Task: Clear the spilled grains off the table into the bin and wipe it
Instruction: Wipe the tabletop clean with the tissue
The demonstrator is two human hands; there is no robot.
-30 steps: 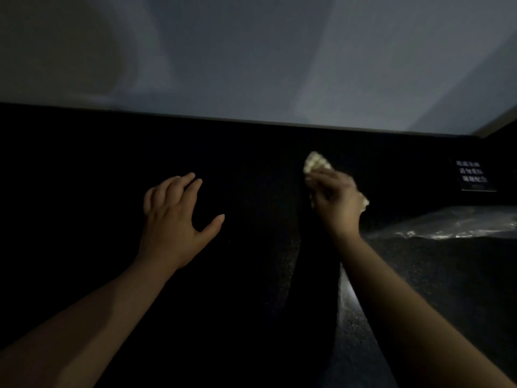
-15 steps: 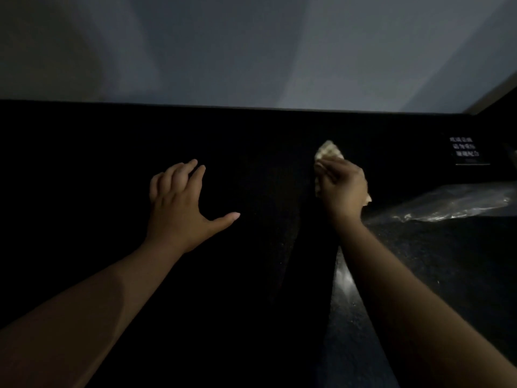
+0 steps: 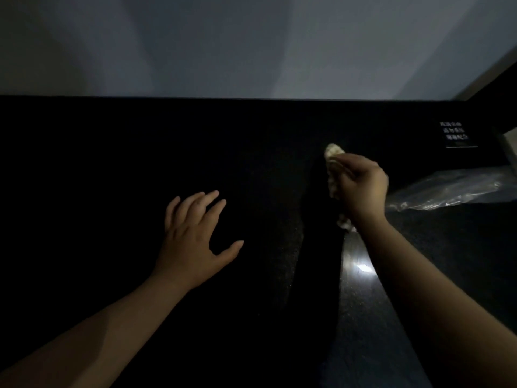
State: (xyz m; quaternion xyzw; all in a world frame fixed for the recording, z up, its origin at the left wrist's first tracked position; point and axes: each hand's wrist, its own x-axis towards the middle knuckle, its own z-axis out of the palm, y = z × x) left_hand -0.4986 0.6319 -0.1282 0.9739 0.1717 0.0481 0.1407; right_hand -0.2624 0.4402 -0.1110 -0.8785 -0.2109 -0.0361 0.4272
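I see the dark speckled desk (image 3: 361, 317) spreading under both hands, too dim for me to pick out any grains. A clear plastic bag (image 3: 447, 189) lies just right of the right hand (image 3: 361, 186). The left hand (image 3: 193, 239) is spread, fingers relaxed, holding nothing, well apart from the right hand, which clutches a crumpled pale cloth (image 3: 333, 152) poking out past its fingers. A small white-lettered sign (image 3: 461, 134) stands beyond the bag.

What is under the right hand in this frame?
A pale crumpled cloth, gripped by the right hand, shows past the fingers and by the wrist. Its middle is hidden by the hand; grains on the dark table beneath cannot be seen.
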